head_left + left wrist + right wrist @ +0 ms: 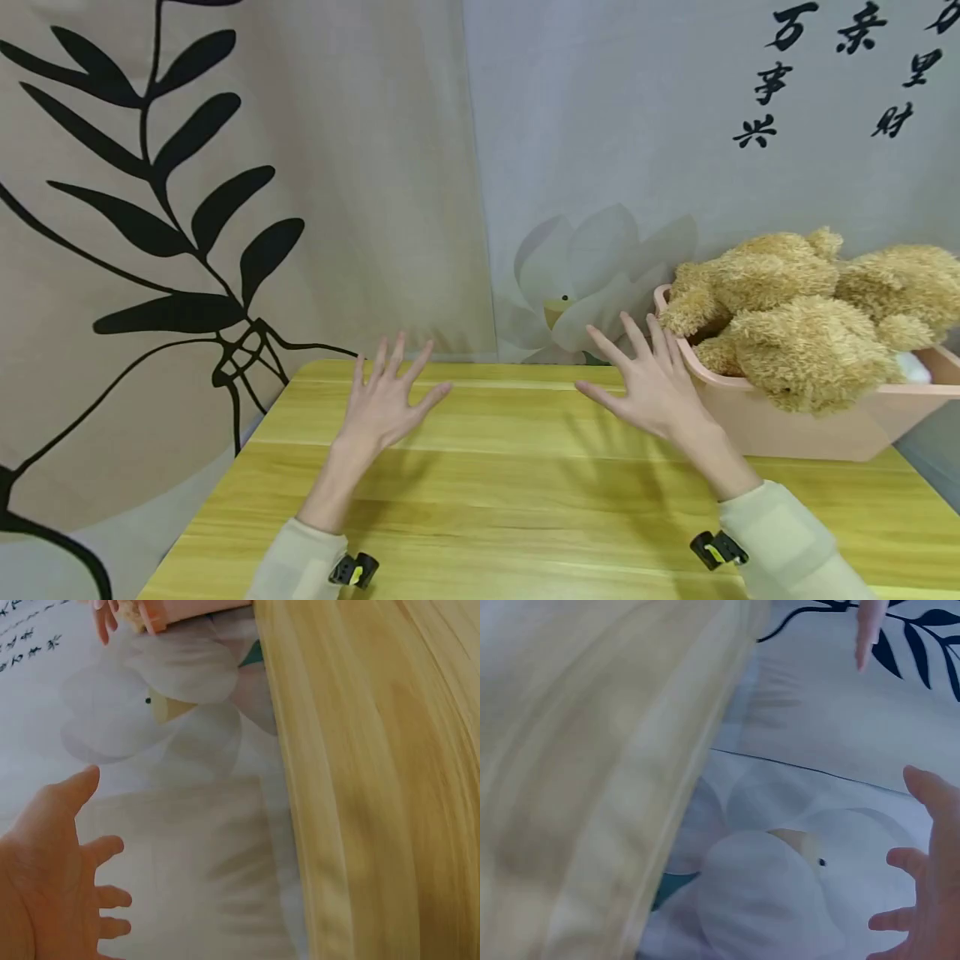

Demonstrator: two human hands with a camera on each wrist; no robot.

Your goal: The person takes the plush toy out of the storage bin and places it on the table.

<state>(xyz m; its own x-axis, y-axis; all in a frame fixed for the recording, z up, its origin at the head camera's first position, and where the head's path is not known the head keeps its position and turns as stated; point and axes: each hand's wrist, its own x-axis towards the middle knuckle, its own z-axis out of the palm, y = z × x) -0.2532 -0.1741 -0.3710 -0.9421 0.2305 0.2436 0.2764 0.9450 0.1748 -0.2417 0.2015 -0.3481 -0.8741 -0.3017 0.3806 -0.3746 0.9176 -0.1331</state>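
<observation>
My left hand (384,406) hovers over the left part of the wooden table (480,500), fingers spread and holding nothing. On the other side, my right hand (651,385) is also spread above the table, just left of a pink bin (795,425); the head view does not settle whether it touches the bin. Several curly tan plush toys (813,350) are heaped in the bin, some hanging over its rim. The left wrist view shows the left palm (45,877) and its stretched fingers; the right wrist view shows the right fingers (907,921) with nothing in them.
Behind the table hangs a cloth backdrop (375,167) with black leaves, a pale flower and dark lettering. A small white item (912,367) shows inside the bin, partly hidden by the toys. Each sleeve carries a small black wrist device (718,550).
</observation>
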